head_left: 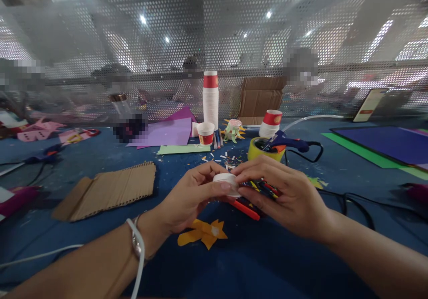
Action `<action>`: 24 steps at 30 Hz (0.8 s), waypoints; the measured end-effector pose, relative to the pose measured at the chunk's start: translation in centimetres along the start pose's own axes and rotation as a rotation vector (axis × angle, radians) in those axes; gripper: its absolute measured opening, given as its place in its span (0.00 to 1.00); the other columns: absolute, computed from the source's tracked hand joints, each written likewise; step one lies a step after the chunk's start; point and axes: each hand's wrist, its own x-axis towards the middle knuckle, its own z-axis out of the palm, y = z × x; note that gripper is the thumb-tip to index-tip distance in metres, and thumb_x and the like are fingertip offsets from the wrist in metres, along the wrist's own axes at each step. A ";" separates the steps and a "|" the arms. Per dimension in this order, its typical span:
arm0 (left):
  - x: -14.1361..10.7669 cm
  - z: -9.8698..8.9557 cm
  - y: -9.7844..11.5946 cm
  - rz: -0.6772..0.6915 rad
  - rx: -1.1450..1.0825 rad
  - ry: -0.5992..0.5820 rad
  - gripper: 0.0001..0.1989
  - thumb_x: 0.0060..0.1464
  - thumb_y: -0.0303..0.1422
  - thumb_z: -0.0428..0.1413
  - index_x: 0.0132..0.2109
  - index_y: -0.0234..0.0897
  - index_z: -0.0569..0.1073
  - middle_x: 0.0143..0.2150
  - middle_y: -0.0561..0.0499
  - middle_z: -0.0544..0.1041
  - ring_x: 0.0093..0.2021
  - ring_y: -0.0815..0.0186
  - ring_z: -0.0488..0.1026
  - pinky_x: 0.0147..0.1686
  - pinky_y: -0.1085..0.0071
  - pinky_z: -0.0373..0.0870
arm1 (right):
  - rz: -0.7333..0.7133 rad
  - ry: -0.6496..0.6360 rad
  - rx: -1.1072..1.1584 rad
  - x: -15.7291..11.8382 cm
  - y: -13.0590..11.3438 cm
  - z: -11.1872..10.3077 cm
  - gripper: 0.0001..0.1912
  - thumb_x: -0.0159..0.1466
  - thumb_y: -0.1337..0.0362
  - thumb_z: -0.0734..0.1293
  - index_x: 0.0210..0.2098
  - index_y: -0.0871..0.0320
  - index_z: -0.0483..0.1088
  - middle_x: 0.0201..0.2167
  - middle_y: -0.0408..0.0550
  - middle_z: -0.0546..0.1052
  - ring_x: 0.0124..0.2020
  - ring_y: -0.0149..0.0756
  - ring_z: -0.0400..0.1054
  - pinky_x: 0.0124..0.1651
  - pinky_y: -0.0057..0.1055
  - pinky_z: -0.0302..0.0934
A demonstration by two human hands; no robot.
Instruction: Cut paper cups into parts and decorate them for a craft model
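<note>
In front of me, my left hand point(192, 193) and my right hand point(289, 196) both hold a small white paper cup point(223, 178), gripping it between thumbs and fingertips from either side. Only its pale round end shows; the fingers cover much of the rest. Just below lies an orange paper cutout point(203, 234) with pointed ends and a whitish patch. A red stick-like thing point(246, 209) rests on the blue table under the hands, beside a pile of dark and yellow things partly hidden by my right hand.
Corrugated cardboard point(115, 192) lies left. Behind the hands are paper scraps point(227, 159), a decorated cup point(234, 130), a red-and-white cup point(205, 134) and a tall cup stack point(210, 105). A blue glue gun point(296, 143) rests over a yellow tape roll point(256, 149). Coloured sheets point(384, 143) lie right.
</note>
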 end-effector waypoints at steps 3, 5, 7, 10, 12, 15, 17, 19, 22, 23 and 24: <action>0.0 -0.3 0.2 0.002 0.015 0.012 0.14 0.46 0.35 0.70 0.37 0.34 0.76 0.34 0.52 0.79 0.36 0.68 0.77 0.41 0.70 0.75 | 0.012 -0.005 0.023 -0.1 0.1 0.0 0.08 0.66 0.72 0.68 0.44 0.56 0.73 0.41 0.49 0.80 0.46 0.35 0.75 0.49 0.32 0.71; 0.0 -0.5 0.2 0.007 0.019 0.002 0.14 0.46 0.36 0.70 0.37 0.34 0.76 0.34 0.52 0.79 0.36 0.68 0.77 0.41 0.70 0.75 | 0.016 -0.005 0.024 -0.2 0.2 0.1 0.09 0.66 0.74 0.67 0.44 0.57 0.73 0.41 0.49 0.80 0.46 0.34 0.75 0.49 0.30 0.70; 0.0 -0.6 0.0 0.010 0.016 -0.015 0.14 0.46 0.35 0.71 0.36 0.35 0.76 0.34 0.52 0.79 0.35 0.69 0.77 0.41 0.71 0.75 | 0.012 -0.006 0.011 -0.2 0.1 0.1 0.10 0.65 0.75 0.67 0.44 0.58 0.73 0.41 0.49 0.79 0.45 0.33 0.74 0.49 0.29 0.69; 0.0 -0.6 -0.1 0.018 0.006 -0.032 0.13 0.46 0.34 0.71 0.36 0.35 0.77 0.34 0.52 0.80 0.35 0.69 0.77 0.41 0.72 0.74 | -0.010 -0.010 -0.011 -0.3 0.1 0.1 0.10 0.65 0.75 0.67 0.44 0.59 0.73 0.41 0.49 0.79 0.45 0.33 0.74 0.49 0.29 0.69; 0.0 -0.6 -0.2 0.022 0.003 -0.038 0.12 0.46 0.34 0.71 0.36 0.35 0.77 0.34 0.52 0.80 0.35 0.69 0.78 0.41 0.72 0.74 | -0.027 -0.014 -0.023 -0.3 0.1 0.2 0.11 0.65 0.75 0.67 0.45 0.59 0.73 0.41 0.49 0.79 0.44 0.33 0.74 0.49 0.30 0.69; 0.1 -0.6 -0.2 0.024 0.002 -0.045 0.12 0.47 0.33 0.70 0.36 0.35 0.77 0.34 0.52 0.81 0.35 0.70 0.78 0.40 0.74 0.72 | -0.041 -0.011 -0.048 -0.4 0.1 0.3 0.10 0.65 0.75 0.67 0.44 0.59 0.72 0.41 0.49 0.79 0.43 0.34 0.73 0.47 0.31 0.69; 0.1 -0.6 -0.2 0.020 -0.001 -0.043 0.12 0.46 0.33 0.71 0.35 0.35 0.77 0.34 0.53 0.80 0.35 0.71 0.77 0.39 0.76 0.71 | -0.046 -0.010 -0.060 -0.4 0.1 0.4 0.10 0.64 0.75 0.67 0.44 0.59 0.72 0.40 0.48 0.79 0.42 0.34 0.73 0.46 0.31 0.68; 0.0 -0.6 -0.2 0.008 -0.008 -0.041 0.13 0.45 0.32 0.71 0.35 0.35 0.77 0.33 0.54 0.80 0.34 0.72 0.76 0.38 0.77 0.71 | -0.048 -0.006 -0.067 -0.5 0.0 0.4 0.11 0.64 0.76 0.67 0.44 0.59 0.72 0.39 0.48 0.79 0.41 0.34 0.72 0.45 0.32 0.68; -0.1 -0.4 -0.2 -0.012 -0.003 -0.037 0.14 0.43 0.32 0.72 0.34 0.35 0.76 0.33 0.54 0.79 0.34 0.72 0.76 0.39 0.76 0.71 | -0.049 0.004 -0.078 -0.6 -0.1 0.6 0.11 0.63 0.77 0.66 0.43 0.59 0.72 0.38 0.48 0.79 0.40 0.34 0.72 0.44 0.32 0.68; -0.1 -0.3 -0.2 -0.016 0.004 -0.027 0.14 0.43 0.32 0.72 0.34 0.35 0.75 0.33 0.54 0.79 0.34 0.72 0.75 0.39 0.76 0.71 | -0.051 0.003 -0.080 -0.6 -0.1 0.6 0.11 0.63 0.77 0.66 0.43 0.59 0.72 0.38 0.48 0.79 0.40 0.34 0.72 0.44 0.32 0.68; -0.1 -0.1 -0.2 -0.016 0.011 -0.012 0.14 0.43 0.32 0.71 0.34 0.35 0.75 0.33 0.54 0.78 0.34 0.72 0.75 0.39 0.75 0.71 | -0.054 0.001 -0.081 -0.7 -0.1 0.7 0.11 0.63 0.78 0.66 0.42 0.59 0.72 0.38 0.48 0.79 0.39 0.34 0.72 0.44 0.32 0.67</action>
